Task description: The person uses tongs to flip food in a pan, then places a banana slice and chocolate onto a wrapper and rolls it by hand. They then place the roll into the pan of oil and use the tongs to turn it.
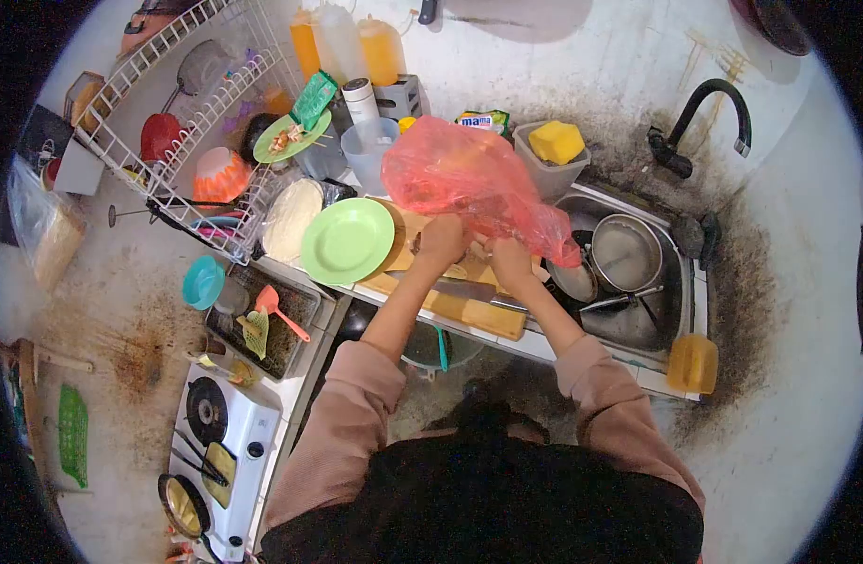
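Both hands are over a wooden cutting board (478,313) beside the sink. My left hand (442,241) has its fingers curled down at the lower edge of a red plastic bag (460,169); something dark shows beside them, too small to name. My right hand (510,262) is closed at the bag's lower edge, its fingertips hidden. A knife (450,283) lies on the board below the hands. Left of the board sits a green plate (348,242), next to a round pale item (294,221).
On the right, the sink (676,305) holds a pot (626,253) under a black faucet (713,89). A yellow sponge (557,142) tops a grey container. A white dish rack (121,169) and a gas stove (248,414) are at the left. A yellow dipper (692,364) stands near the sink corner.
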`<state>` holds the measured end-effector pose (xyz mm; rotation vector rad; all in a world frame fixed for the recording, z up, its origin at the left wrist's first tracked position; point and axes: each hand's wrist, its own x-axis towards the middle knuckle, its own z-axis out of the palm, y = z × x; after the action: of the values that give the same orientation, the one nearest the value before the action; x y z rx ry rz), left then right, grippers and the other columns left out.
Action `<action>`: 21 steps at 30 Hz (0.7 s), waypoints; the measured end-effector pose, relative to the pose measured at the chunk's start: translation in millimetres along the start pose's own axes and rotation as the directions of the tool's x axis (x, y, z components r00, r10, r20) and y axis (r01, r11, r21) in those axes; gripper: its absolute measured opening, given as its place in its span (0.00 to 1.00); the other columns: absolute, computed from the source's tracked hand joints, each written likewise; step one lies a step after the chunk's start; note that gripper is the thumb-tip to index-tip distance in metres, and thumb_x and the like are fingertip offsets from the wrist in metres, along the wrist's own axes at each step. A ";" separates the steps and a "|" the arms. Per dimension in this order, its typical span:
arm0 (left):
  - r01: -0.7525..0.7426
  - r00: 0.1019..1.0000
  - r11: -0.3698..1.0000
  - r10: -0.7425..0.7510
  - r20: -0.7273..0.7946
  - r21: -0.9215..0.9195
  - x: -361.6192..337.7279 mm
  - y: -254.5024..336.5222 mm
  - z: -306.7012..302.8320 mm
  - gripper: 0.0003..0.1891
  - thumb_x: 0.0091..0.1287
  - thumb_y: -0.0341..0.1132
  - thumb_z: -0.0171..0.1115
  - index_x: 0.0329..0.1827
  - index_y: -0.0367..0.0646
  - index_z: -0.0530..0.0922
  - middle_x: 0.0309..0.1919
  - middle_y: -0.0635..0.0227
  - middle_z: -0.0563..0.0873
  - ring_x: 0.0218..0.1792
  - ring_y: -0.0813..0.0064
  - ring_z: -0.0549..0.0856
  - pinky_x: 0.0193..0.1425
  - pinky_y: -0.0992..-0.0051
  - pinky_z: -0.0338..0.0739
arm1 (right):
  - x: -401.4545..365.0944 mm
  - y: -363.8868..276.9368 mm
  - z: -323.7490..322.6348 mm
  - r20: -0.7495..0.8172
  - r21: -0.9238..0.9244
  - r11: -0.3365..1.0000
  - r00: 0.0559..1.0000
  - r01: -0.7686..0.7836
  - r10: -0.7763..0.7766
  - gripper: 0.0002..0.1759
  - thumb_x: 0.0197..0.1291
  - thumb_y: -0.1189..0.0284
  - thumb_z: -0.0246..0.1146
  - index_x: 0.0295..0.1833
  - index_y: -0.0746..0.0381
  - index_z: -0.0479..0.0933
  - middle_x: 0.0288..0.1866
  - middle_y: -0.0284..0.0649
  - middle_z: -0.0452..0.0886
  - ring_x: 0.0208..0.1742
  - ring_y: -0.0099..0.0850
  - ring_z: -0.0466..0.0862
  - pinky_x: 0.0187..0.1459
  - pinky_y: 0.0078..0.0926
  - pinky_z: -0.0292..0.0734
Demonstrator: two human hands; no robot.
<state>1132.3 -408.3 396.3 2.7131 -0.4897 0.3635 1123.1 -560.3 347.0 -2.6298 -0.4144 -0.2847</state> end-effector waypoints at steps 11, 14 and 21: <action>-0.233 0.972 0.947 0.235 0.017 0.223 -9.8 4.7 35.9 0.06 0.50 0.36 0.60 0.25 0.44 0.82 0.30 0.58 0.82 0.35 0.63 0.83 0.42 0.65 0.75 | -7.6 11.7 -15.2 -0.107 0.066 0.997 0.993 -0.036 0.043 0.05 0.45 0.74 0.62 0.30 0.62 0.80 0.36 0.53 0.79 0.39 0.47 0.80 0.40 0.41 0.75; -0.249 0.968 0.918 0.250 0.037 0.310 -6.8 0.8 46.4 0.05 0.50 0.34 0.59 0.25 0.45 0.82 0.30 0.58 0.82 0.35 0.63 0.83 0.43 0.65 0.75 | -5.4 29.3 -30.5 -0.096 0.044 0.998 0.995 -0.037 0.041 0.06 0.46 0.73 0.63 0.31 0.62 0.81 0.34 0.52 0.79 0.38 0.47 0.80 0.40 0.42 0.74; -0.245 0.970 0.930 0.235 0.070 0.273 -9.5 5.6 41.4 0.07 0.52 0.30 0.55 0.28 0.43 0.82 0.34 0.62 0.82 0.43 0.66 0.81 0.50 0.65 0.73 | -9.5 35.0 -35.3 -0.105 -0.046 0.997 0.992 0.068 -0.073 0.07 0.46 0.70 0.64 0.31 0.62 0.81 0.30 0.51 0.79 0.34 0.47 0.80 0.37 0.43 0.74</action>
<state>1129.2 -426.5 357.7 2.9420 -0.8443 0.4815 1121.4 -608.8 360.9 -2.6301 -0.4705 -0.4592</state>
